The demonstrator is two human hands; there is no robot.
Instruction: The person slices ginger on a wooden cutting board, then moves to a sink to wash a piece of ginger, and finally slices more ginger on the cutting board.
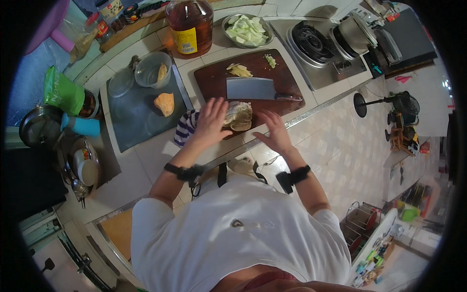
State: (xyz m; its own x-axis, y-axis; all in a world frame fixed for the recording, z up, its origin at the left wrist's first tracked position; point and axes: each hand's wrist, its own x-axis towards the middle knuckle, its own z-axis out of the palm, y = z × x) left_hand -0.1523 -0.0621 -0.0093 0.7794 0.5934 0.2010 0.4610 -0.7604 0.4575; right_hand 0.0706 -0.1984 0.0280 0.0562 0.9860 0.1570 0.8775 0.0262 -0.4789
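Observation:
My left hand [213,122] is spread beside a pale, greenish-brown lump of food [239,116] at the near edge of the wooden cutting board [211,78]; whether it touches the lump is unclear. My right hand [271,131] hovers to the right of that lump, fingers apart, holding nothing. Across the board lies a cleaver [251,88], its handle pointing right. Sliced yellowish pieces [239,70] and a small chopped pile [270,61] rest beyond the blade. A striped cloth [186,127] is partly covered by my left hand.
A dark board [142,124] at left holds a plastic tub [152,70], a lid [121,82] and an orange-fleshed piece [165,104]. Behind stand a large oil bottle [189,29] and a metal bowl [247,31] of pale green slices. A gas stove [313,73] with a pot [354,34] is at right.

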